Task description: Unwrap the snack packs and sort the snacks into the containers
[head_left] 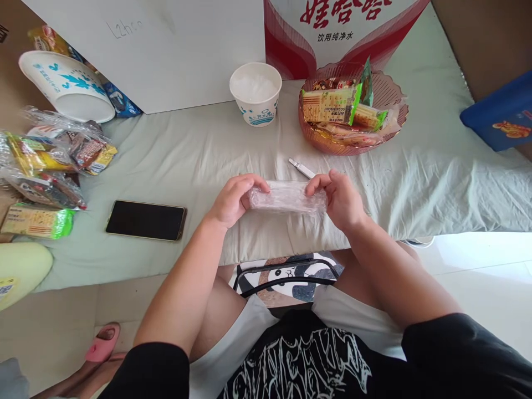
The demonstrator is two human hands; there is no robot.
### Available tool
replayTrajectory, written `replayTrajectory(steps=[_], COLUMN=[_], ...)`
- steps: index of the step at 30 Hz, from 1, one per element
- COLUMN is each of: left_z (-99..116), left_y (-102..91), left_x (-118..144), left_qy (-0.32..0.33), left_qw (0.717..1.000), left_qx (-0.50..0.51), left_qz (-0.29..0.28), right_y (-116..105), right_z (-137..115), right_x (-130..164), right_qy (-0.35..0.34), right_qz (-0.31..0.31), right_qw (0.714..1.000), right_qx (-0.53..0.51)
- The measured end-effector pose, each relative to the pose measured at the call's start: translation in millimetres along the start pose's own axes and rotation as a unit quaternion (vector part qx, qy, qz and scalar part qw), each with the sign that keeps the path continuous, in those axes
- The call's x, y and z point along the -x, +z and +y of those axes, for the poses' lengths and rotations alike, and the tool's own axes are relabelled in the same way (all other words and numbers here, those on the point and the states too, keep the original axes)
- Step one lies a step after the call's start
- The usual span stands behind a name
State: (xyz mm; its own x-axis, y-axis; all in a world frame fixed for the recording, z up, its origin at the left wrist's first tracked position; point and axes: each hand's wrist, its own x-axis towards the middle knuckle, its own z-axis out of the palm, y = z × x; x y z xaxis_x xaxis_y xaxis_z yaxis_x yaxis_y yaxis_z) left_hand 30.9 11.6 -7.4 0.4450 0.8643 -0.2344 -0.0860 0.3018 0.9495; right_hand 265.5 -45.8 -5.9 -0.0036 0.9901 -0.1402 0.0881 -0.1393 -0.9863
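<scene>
Holding clear plastic packet (287, 197) by both ends, above front edge of bed sheet (436, 188). Our left hand (233, 199) pinches left end, right hand (338, 198) pinches right end, fingers closed on wrap. We judge packet light, film thin, crinkly, slippery; content inside not clear, maybe brittle. Better grip at sealed ends, no squeeze in middle. Small white tool (302, 168) lies just behind, basket of biscuits (316, 138) farther.
</scene>
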Motion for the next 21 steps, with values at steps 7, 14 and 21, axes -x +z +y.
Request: replayTrajectory(steps=[7,14,21], left_z=[-10.0,-10.2,-22.1], left_y=[-2.4,-3.3,-0.9], left_x=[-4.8,-13.8,-19.7], left_qy=[0.030,0.093,0.195], left_qw=[0.989,0.989,0.953], left_qx=[-0.130,-0.030,-0.088], left_qz=[0.059,0.115,0.215], right_y=[4.1,6.2,12.0], right_z=[6.6,8.2,8.8], right_x=[-4.7,-9.3,-2.7], right_qy=[0.066,0.042,-0.011], right_qz=[0.061,0.077,0.120], right_qw=[0.991,0.974,0.993], right_qx=[-0.098,-0.209,-0.001])
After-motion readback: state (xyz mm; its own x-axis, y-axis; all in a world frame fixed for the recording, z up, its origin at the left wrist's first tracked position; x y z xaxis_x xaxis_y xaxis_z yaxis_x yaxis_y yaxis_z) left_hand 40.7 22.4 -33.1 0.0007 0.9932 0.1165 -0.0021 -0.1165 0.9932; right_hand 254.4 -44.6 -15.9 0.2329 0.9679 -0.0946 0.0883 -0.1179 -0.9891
